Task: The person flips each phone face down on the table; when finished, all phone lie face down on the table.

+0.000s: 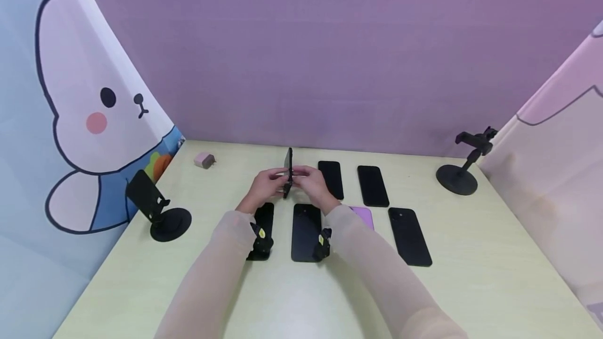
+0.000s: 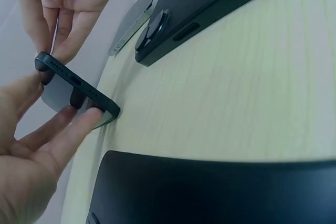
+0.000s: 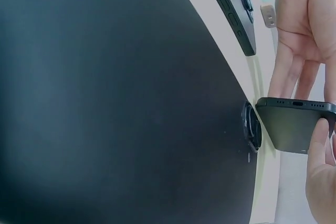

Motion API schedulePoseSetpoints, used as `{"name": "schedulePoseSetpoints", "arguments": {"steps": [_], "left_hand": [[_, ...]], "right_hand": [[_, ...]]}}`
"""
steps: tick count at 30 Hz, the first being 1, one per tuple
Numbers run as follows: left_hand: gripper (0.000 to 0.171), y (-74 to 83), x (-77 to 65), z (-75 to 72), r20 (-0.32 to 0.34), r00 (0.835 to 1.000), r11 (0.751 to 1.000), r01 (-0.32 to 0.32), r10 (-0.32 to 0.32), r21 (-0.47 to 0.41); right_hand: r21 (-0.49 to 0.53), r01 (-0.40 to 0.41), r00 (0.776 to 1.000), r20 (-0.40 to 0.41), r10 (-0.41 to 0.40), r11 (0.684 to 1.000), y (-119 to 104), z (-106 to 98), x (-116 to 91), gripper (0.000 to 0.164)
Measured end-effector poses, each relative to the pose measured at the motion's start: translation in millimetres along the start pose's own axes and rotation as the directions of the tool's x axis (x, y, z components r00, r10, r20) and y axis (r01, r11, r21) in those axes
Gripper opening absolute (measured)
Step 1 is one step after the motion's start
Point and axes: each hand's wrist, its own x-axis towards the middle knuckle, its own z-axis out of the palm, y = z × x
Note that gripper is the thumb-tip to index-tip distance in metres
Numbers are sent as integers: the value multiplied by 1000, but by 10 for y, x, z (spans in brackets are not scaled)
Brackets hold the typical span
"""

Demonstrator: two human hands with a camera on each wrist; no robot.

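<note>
Near the back of the table, a black smartphone (image 1: 289, 161) stands up edge-on between the two hands. My left hand (image 1: 265, 187) pinches it from one side, and my right hand (image 1: 312, 184) pinches it from the other. In the left wrist view, the smartphone's end with the charging port (image 2: 76, 80) faces the camera; the left hand (image 2: 31, 171) is below it, the right hand (image 2: 76, 3) above. In the right wrist view the smartphone (image 3: 290, 129) spans between the left hand (image 3: 307, 30) at the top and the right hand (image 3: 319, 187) at the bottom.
Black phones (image 1: 303, 234) (image 1: 409, 237) (image 1: 372, 186) (image 1: 331, 179) and a purple phone (image 1: 363, 216) lie around the arms; another black phone (image 1: 266, 221) is partly under the left wrist. Black phone stands (image 1: 170, 224) (image 1: 457, 179) flank them. A charger plug (image 1: 204, 160) sits back left.
</note>
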Motion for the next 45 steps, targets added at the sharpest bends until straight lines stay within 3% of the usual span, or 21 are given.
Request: {"name": "schedulePoseSetpoints", "arguments": {"steps": [9, 17, 23, 26, 29, 31, 35, 38, 45], "left_hand": [[38, -9, 18, 7, -37, 999, 987, 1, -7, -160], [36, -28, 29, -13, -59, 998, 988, -14, 5, -153], [39, -36, 41, -26, -45, 999, 990, -22, 15, -142], [38, -25, 41, -55, -61, 998, 997, -19, 15, -72], [37, -9, 39, -99, -82, 996, 997, -28, 34, 74], [36, 5, 40, -120, -84, 995, 979, -35, 53, 202], [36, 19, 31, -143, -67, 997, 910, -17, 49, 413], [39, 6, 15, -156, -50, 999, 879, 14, 12, 477], [38, -36, 6, -149, -39, 999, 850, 18, 3, 527]], "right_hand": [[27, -7, 1000, 23, 6, 1000, 51, 43, 29, 32], [-34, -41, 992, 122, 45, 999, 64, 33, 3, 36], [-146, -46, 990, 122, 64, 988, 66, 15, -9, 36], [-218, -48, 989, 128, 77, 975, 78, 5, -12, 38], [-296, -48, 988, 126, 89, 954, 113, 3, 2, 38], [-342, -43, 989, 116, 87, 939, 136, -1, 12, 38], [-419, -17, 991, 111, 69, 908, 173, 5, 28, 39], [-471, 10, 992, 115, 51, 882, 183, 27, 37, 41], [-593, 39, 994, 107, 30, 804, 161, 68, 35, 42]]}}
